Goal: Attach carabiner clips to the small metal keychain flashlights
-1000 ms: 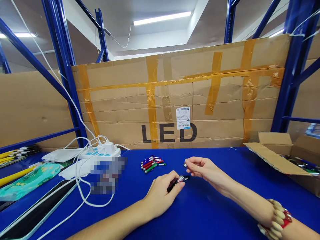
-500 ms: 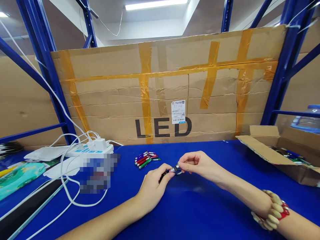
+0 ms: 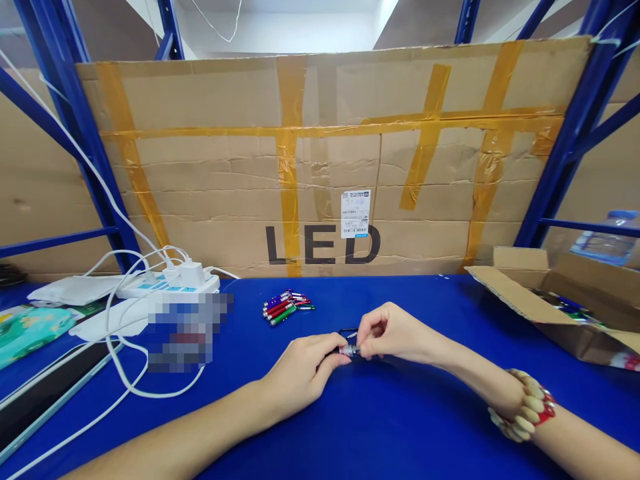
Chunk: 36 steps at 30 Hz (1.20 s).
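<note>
My left hand (image 3: 305, 368) is closed around the black barrel of a small keychain flashlight (image 3: 346, 350), held level just above the blue table. Its silver end sticks out past my thumb and forefinger. The fingertips of my right hand (image 3: 393, 333) pinch that silver end, and the other fingers are curled in. A thin dark clip (image 3: 349, 331) shows just above the flashlight. Whether the end piece is separate from the barrel is too small to tell. Beyond my hands lies a little pile of similar flashlights (image 3: 286, 308) in purple, red and green.
An open cardboard box (image 3: 575, 333) with more small coloured pieces stands at the right. White cables and a power strip (image 3: 173, 285) spread over the left side. A taped cardboard sheet (image 3: 225, 200) walls off the back of the blue table (image 3: 400, 427).
The flashlight has turned from tilted to nearly level. Its clip now shows on the far side. My right hand stays pinched at the silver end, and the view has tipped slightly downward.
</note>
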{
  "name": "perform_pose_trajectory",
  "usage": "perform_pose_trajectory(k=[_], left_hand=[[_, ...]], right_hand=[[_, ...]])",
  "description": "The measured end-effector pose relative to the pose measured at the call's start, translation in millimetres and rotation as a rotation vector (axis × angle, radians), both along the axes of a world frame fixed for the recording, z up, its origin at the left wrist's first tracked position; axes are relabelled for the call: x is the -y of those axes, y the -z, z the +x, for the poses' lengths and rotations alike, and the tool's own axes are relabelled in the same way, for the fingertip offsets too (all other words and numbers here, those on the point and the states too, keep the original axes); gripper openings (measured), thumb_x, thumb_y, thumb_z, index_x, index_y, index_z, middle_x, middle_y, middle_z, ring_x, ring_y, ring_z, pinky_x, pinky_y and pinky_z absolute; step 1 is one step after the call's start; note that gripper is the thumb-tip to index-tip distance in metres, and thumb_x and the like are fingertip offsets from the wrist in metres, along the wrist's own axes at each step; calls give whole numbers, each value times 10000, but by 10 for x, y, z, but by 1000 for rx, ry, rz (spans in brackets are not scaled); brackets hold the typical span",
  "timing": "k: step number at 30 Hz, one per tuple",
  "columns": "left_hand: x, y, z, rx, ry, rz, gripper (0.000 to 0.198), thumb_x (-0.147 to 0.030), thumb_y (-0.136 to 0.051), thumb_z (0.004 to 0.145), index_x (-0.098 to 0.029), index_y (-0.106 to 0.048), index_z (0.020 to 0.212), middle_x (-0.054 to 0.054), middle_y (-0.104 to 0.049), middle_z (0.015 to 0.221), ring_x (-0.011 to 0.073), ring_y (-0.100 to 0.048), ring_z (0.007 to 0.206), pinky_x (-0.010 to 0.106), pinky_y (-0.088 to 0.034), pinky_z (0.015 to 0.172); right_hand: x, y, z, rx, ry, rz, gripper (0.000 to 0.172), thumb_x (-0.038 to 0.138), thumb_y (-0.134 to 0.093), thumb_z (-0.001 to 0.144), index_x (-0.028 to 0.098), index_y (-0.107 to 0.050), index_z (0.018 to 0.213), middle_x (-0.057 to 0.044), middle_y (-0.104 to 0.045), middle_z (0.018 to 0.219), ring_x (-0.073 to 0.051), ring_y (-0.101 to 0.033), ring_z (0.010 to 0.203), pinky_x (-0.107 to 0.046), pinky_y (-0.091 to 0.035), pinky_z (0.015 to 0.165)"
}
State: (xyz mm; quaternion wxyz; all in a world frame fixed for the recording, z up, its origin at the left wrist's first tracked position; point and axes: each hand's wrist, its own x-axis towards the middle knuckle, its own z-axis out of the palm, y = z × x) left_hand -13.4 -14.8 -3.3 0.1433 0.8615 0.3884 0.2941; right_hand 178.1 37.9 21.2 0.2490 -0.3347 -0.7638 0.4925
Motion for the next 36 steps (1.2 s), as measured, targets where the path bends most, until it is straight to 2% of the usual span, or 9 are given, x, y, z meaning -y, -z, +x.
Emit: perform_pose_trajectory(k=[3,7,11,17,20,24,30,34,36], left_hand=[[2,6,-12,-47,8,17,223,-264,-358,889,-202,-567,840,18,-611,781,138,-551,694,212,-396,647],[-1,11,-17,-62,-14,13,223,-270,-354,890,-207,-564,847,14,-615,781,135,-555,684,209,-395,635],[-7,25,-11,-50,-92,10,211,-276,-371,887,-205,-568,865,17,-634,799,144,-577,703,216,-405,655],[-9,41,6,-1,-110,23,181,-276,-411,877,-209,-576,902,14,-649,833,149,-590,738,217,-416,675],[-15,23,12,38,-97,40,191,-265,-392,888,-208,-573,910,17,-641,859,148,-579,772,221,-421,701],[-25,16,0,31,-73,100,210,-250,-369,900,-205,-569,945,26,-623,863,152,-550,798,236,-419,731],[-15,70,-30,-36,-25,232,259,-246,-343,902,-174,-591,897,29,-580,701,140,-514,638,224,-409,601],[-5,100,-36,-35,-10,324,248,-237,-368,893,-155,-602,893,27,-566,658,130,-499,582,215,-397,549],[-2,102,-38,-45,-14,370,247,-230,-377,890,-149,-610,872,21,-542,624,125,-479,551,214,-380,521]], right_hand=[[36,9,-12,1,-16,55,97,242,-693,582,149,-669,598,18,-599,522,-80,-507,462,-181,-387,446],[96,-4,-41,-2,55,68,121,266,-685,589,154,-641,576,13,-596,545,-88,-526,481,-181,-412,442],[116,1,-80,2,120,-20,234,368,-697,596,147,-628,567,15,-574,493,-85,-508,439,-189,-404,413],[81,-7,-48,-17,69,-220,322,424,-742,549,119,-637,556,17,-553,496,-60,-487,457,-157,-390,402],[70,-19,-20,-39,37,-262,337,431,-747,551,117,-626,560,20,-549,522,-53,-491,474,-138,-396,397],[66,0,-23,-44,-5,-254,361,459,-723,585,112,-623,589,8,-572,573,-50,-508,482,-132,-420,399],[110,31,-51,-27,-166,-184,390,496,-654,659,109,-610,643,18,-564,515,-64,-541,434,-168,-471,430],[136,52,-63,10,-130,-89,412,505,-610,701,101,-609,625,19,-545,481,-52,-511,386,-150,-432,384],[147,61,-75,8,-121,-106,414,505,-623,688,99,-606,607,19,-543,472,-47,-498,369,-142,-408,365]])
